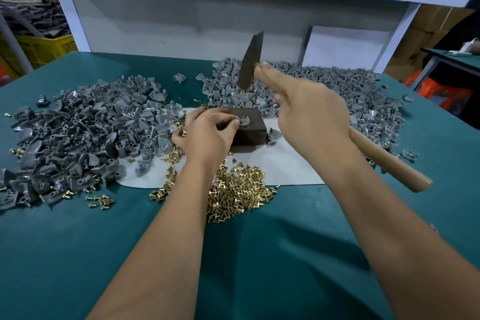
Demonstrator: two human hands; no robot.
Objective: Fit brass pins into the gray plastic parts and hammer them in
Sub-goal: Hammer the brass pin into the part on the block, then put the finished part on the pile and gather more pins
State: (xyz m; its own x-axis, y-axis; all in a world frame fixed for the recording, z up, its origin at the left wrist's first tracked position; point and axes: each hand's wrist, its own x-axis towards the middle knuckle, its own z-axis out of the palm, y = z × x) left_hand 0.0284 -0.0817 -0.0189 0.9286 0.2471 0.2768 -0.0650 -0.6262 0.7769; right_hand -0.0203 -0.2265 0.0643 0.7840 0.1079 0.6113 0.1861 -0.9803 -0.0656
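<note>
Left hand (207,128) pinches a small gray plastic part (242,121) with brass pin on the dark block (250,130), right hand (311,112) at two o'clock grips the raised wooden-handled hammer (250,62).

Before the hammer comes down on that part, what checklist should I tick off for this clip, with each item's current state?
1. Gray part sits on the dark block: ok.
2. Brass pin stands in the part: ok; whether straight, cannot tell.
3. Left hand steadies the part: ok.
4. Left fingertips away from the strike spot: not ok, right beside the pin.
5. Right hand grips the hammer handle: ok.
6. Hammer head raised above the block: ok, though blurred.
</note>
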